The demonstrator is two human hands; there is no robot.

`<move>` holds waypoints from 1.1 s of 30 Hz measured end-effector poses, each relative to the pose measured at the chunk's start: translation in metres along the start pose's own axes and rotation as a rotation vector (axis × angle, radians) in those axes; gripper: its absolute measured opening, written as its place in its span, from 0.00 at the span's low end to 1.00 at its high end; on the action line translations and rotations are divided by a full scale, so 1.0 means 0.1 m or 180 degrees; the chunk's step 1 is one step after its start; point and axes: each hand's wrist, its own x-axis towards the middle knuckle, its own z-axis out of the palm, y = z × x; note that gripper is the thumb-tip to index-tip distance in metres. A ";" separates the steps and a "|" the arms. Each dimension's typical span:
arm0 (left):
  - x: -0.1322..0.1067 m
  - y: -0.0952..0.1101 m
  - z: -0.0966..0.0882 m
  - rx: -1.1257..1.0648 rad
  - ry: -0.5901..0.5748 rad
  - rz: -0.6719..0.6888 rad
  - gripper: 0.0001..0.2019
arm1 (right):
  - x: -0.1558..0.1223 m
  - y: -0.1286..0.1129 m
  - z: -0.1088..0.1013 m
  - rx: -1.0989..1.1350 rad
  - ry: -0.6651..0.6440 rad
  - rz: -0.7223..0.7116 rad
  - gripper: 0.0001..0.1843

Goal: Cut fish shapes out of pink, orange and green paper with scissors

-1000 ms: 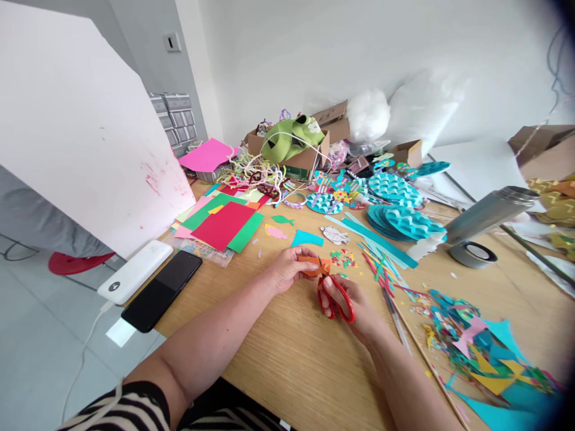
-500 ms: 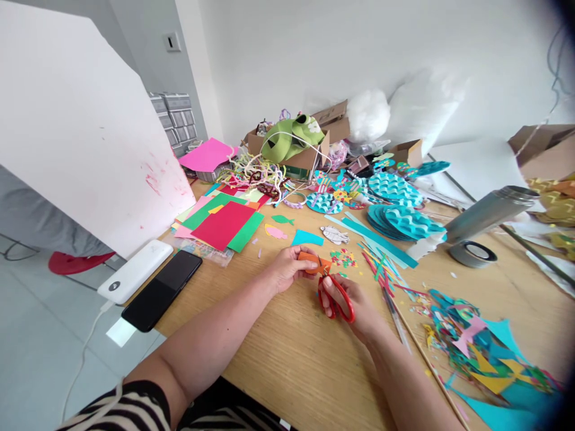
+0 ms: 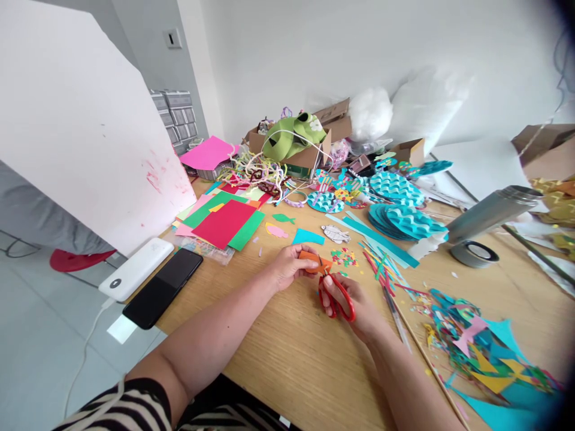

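My left hand (image 3: 290, 266) pinches a small piece of orange paper (image 3: 309, 257) above the table. Red-handled scissors (image 3: 345, 299) are in my right hand (image 3: 357, 302), their blades against the orange paper's right part. Just beyond the hands lie a blue paper piece (image 3: 308, 236), a pink and yellow paper fish (image 3: 276, 230), a green paper fish (image 3: 283, 218) and a drawn white fish (image 3: 336, 234). Tiny coloured paper bits (image 3: 345, 257) are scattered right behind the scissors.
A phone (image 3: 162, 288) and white power bank (image 3: 135, 269) lie at left. Coloured sheets (image 3: 224, 223) are stacked behind. Paper scraps (image 3: 489, 347), a wooden stick (image 3: 417, 341) and a metal flask (image 3: 494, 212) are at right, with wavy blue discs (image 3: 404, 221) nearer the middle.
The view has shifted very slightly. Both hands, the scissors and the orange paper hold almost the same position.
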 end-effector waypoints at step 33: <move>-0.01 0.02 0.00 0.0012 -0.0022 0.0029 0.20 | -0.01 -0.01 0.00 -0.0094 0.0042 0.0014 0.29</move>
